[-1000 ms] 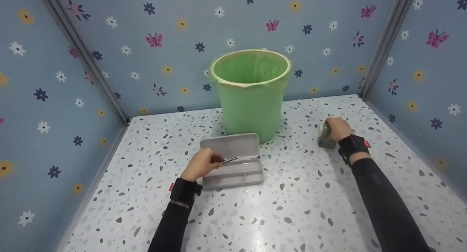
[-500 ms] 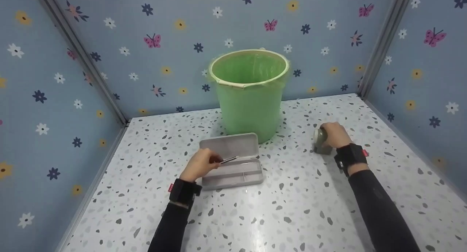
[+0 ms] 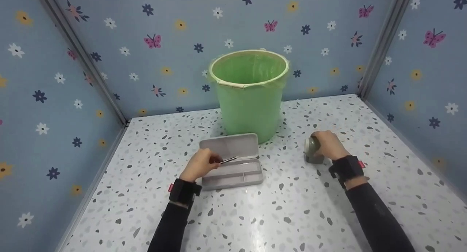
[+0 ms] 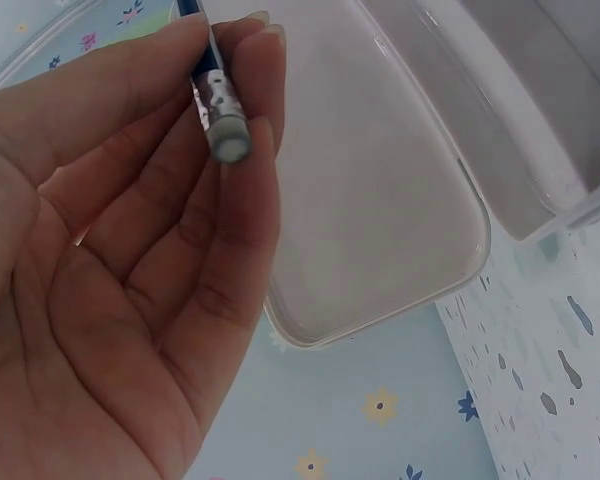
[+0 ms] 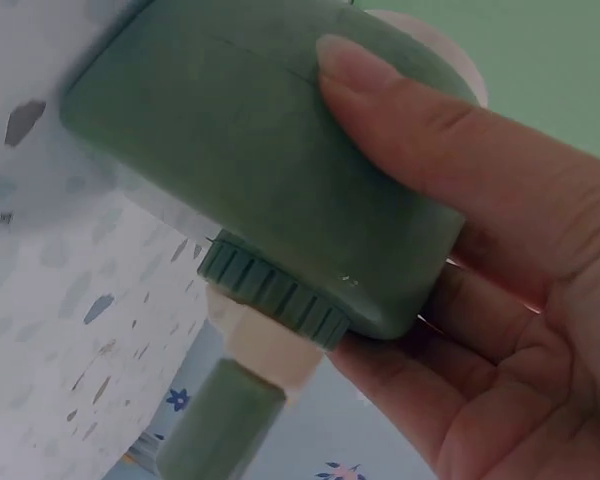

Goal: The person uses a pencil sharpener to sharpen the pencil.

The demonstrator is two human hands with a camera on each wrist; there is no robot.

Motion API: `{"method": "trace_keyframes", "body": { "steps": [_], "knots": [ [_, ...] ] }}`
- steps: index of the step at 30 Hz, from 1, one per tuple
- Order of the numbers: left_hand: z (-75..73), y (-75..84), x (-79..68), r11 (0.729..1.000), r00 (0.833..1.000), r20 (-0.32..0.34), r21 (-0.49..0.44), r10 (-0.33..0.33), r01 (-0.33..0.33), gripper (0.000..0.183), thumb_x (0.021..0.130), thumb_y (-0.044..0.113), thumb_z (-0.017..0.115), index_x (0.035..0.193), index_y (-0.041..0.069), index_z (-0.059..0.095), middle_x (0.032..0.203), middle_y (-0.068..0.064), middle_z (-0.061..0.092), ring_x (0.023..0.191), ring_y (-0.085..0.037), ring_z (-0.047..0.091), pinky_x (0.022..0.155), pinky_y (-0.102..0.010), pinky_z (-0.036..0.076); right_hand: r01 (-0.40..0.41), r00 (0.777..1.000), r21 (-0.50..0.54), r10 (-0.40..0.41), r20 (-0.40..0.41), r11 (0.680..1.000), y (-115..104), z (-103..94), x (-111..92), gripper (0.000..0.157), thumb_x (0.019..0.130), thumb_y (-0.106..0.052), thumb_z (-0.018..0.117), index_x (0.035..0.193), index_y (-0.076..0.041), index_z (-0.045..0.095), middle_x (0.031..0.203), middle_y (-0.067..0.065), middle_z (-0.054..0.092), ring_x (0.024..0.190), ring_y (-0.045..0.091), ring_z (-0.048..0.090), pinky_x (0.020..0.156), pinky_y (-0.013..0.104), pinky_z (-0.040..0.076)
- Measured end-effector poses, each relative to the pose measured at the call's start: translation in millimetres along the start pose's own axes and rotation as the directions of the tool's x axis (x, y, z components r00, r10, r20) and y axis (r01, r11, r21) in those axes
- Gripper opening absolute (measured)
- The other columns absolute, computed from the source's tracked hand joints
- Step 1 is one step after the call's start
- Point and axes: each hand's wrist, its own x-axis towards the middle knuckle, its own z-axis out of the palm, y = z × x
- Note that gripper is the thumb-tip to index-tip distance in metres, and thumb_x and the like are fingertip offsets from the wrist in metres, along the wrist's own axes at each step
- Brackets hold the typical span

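Note:
My left hand (image 3: 201, 164) pinches a pencil (image 4: 215, 80) between thumb and fingers. Its eraser end points toward the palm in the left wrist view. In the head view the pencil's other end sticks out over an open grey pencil case (image 3: 222, 181). Over on the right, my right hand (image 3: 330, 145) grips a green hand-crank pencil sharpener (image 5: 250, 130) from above, close over the table. The thumb lies along its body, and the fingers wrap round the far side. A ribbed knob and a crank handle (image 5: 225, 420) project from the sharpener.
Behind the pencil case stands a tall green bin (image 3: 251, 111) with a bag liner over its rim. Blue flowered panels (image 3: 182, 55) wall in the speckled white table (image 3: 255, 215) at the back and sides.
The right hand has moved left and toward me with the pencil sharpener, ending nearer the pencil case. The left hand and pencil have stayed almost still.

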Motion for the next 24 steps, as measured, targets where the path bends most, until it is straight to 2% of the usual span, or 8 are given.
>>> {"method": "trace_keyframes", "body": {
  "steps": [5,12,24],
  "knots": [
    [0.3,-0.3,0.6,1.000,1.000,0.005,-0.001,-0.014,0.014,0.012,0.082,0.000,0.071,0.093,0.003,0.076,0.082,-0.007,0.074,0.074,-0.016,0.065,0.074,-0.035,0.056,0.041,0.999,-0.003,-0.041,-0.001,0.999,-17.2,10.9,-3.2,0.058,0.061,0.009,0.083,0.115,0.009,0.064,0.110,0.027,0.068,0.104,0.044,0.063,0.095,0.057,0.050],
    [0.5,0.5,0.7,1.000,1.000,0.002,-0.011,0.007,-0.007,0.009,0.084,0.000,0.071,0.092,0.000,0.076,0.081,-0.008,0.074,0.073,-0.014,0.065,0.072,-0.034,0.055,0.182,0.982,-0.047,-0.184,-0.037,0.982,-40.1,25.0,-6.6,0.047,0.056,0.010,0.083,0.100,0.005,0.068,0.095,0.021,0.072,0.088,0.038,0.068,0.085,0.051,0.055],
    [2.2,4.5,1.5,1.000,1.000,0.000,0.005,-0.008,0.008,0.009,0.084,0.002,0.073,0.092,0.004,0.076,0.082,-0.007,0.075,0.074,-0.016,0.067,0.073,-0.034,0.057,0.259,0.965,-0.048,-0.261,-0.025,0.965,-68.1,39.7,-8.7,0.048,0.056,0.012,0.083,0.101,0.004,0.067,0.093,0.018,0.072,0.085,0.034,0.068,0.082,0.047,0.057]
  ]
}}
